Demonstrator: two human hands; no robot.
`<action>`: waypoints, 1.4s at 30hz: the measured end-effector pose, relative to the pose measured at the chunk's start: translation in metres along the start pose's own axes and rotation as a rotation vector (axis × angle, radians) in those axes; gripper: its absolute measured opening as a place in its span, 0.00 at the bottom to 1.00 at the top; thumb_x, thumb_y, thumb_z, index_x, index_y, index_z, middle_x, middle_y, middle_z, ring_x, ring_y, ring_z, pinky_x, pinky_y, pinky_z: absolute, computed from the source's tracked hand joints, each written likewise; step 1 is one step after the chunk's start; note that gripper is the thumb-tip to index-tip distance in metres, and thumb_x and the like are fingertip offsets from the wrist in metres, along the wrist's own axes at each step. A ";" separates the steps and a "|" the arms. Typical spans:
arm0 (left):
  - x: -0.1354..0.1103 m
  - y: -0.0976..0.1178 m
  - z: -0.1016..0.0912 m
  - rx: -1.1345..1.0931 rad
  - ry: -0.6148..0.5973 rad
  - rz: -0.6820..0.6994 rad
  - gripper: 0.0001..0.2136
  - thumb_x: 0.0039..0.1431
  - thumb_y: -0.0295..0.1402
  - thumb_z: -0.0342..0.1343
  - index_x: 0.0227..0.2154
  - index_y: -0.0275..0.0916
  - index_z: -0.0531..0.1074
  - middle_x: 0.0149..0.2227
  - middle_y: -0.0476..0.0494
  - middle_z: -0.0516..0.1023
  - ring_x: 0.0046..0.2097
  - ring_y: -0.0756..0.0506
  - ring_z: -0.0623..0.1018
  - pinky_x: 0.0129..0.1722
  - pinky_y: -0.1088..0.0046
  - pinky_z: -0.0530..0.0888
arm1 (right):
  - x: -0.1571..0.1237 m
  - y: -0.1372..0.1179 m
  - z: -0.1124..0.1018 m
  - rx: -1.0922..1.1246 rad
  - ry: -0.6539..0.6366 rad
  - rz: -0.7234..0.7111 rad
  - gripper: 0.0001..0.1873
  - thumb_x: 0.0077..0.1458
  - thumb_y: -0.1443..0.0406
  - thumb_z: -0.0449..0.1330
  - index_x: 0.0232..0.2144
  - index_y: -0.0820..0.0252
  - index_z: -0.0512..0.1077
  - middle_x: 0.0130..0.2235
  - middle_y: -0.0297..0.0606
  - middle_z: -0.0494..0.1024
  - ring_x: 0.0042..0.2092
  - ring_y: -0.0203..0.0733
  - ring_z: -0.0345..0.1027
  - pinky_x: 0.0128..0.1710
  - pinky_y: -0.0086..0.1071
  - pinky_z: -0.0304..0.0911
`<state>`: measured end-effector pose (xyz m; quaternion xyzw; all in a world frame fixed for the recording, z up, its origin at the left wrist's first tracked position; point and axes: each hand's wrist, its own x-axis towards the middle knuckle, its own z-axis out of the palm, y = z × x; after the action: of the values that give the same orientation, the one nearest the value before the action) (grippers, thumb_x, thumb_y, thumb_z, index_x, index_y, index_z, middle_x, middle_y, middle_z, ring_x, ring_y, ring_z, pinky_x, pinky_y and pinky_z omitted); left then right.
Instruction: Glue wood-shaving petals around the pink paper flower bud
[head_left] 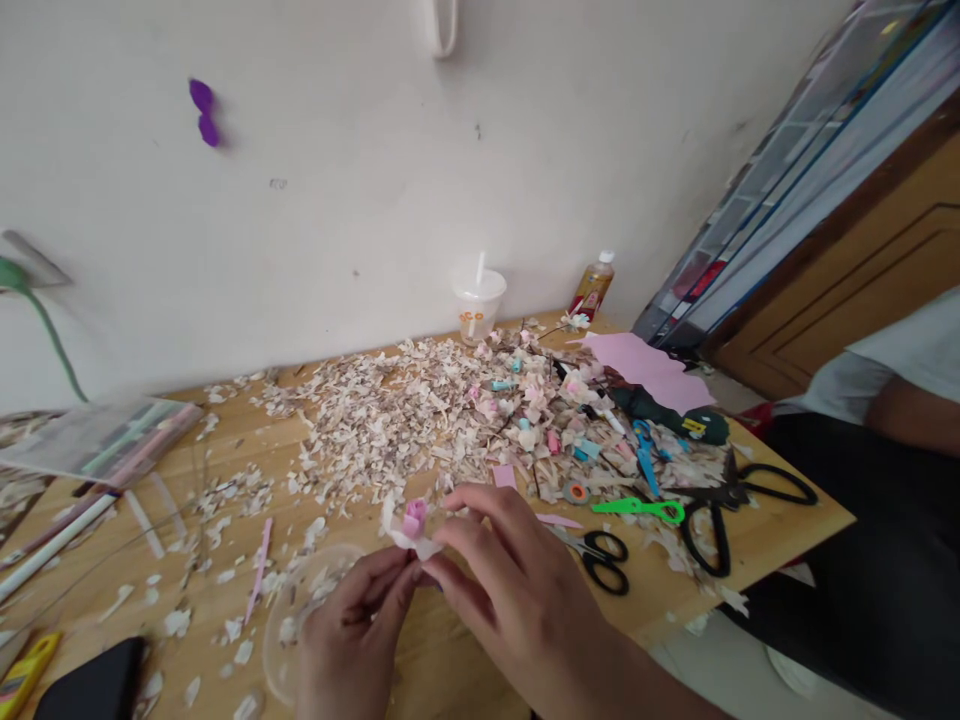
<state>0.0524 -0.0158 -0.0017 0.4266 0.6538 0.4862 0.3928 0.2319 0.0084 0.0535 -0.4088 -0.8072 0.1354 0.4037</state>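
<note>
Pinching one pink-and-white paper piece (pixel 414 525), left hand (pixel 352 630) and right hand (pixel 510 580) together (fingers curled around it).

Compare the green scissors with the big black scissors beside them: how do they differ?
The green scissors are bright green and slimmer; the big black scissors are dark, with wider handle loops. The green scissors look shut; the big black scissors have their handles spread apart. Both lie flat on the table.

Paper scraps (pixel 390 420) cover the table (pixel 821 517); black scissors (pixel 604 557) lie near a green tool (pixel 637 508); cup (pixel 478 305) and bottle (pixel 592 287) behind.
</note>
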 end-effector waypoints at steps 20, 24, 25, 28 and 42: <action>0.013 -0.033 -0.069 0.664 0.259 0.434 0.19 0.66 0.52 0.53 0.42 0.45 0.80 0.41 0.46 0.87 0.38 0.43 0.86 0.42 0.69 0.80 | -0.099 0.065 0.024 0.074 -0.538 0.527 0.31 0.52 0.65 0.69 0.59 0.61 0.69 0.61 0.53 0.73 0.63 0.59 0.67 0.62 0.51 0.65; 0.015 -0.045 -0.073 0.690 0.239 0.531 0.18 0.68 0.51 0.51 0.43 0.45 0.79 0.41 0.47 0.87 0.39 0.43 0.86 0.43 0.70 0.80 | -0.089 0.050 0.054 0.124 -0.467 0.497 0.25 0.56 0.66 0.66 0.56 0.58 0.71 0.57 0.48 0.75 0.60 0.52 0.69 0.61 0.44 0.65; 0.016 -0.044 -0.072 0.690 0.235 0.557 0.18 0.68 0.50 0.50 0.43 0.45 0.79 0.40 0.47 0.87 0.40 0.43 0.86 0.43 0.70 0.80 | -0.086 0.048 0.061 0.133 -0.449 0.479 0.23 0.57 0.67 0.64 0.55 0.57 0.72 0.56 0.47 0.76 0.58 0.52 0.70 0.61 0.44 0.65; 0.017 -0.035 -0.068 0.705 0.242 0.622 0.17 0.69 0.49 0.50 0.43 0.46 0.79 0.40 0.49 0.87 0.39 0.45 0.86 0.42 0.72 0.80 | -0.086 0.045 0.075 0.158 -0.403 0.424 0.22 0.53 0.73 0.60 0.51 0.56 0.75 0.53 0.45 0.77 0.55 0.52 0.72 0.58 0.45 0.67; 0.011 -0.019 -0.059 0.789 0.144 0.819 0.11 0.72 0.35 0.49 0.50 0.41 0.75 0.39 0.45 0.83 0.38 0.47 0.82 0.41 0.73 0.76 | -0.088 0.026 0.058 0.297 0.019 0.201 0.13 0.56 0.65 0.57 0.44 0.47 0.67 0.34 0.33 0.78 0.32 0.43 0.77 0.31 0.29 0.72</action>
<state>-0.0098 -0.0261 -0.0080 0.7254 0.5920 0.3457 -0.0621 0.2317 -0.0368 -0.0458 -0.4246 -0.7296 0.2890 0.4515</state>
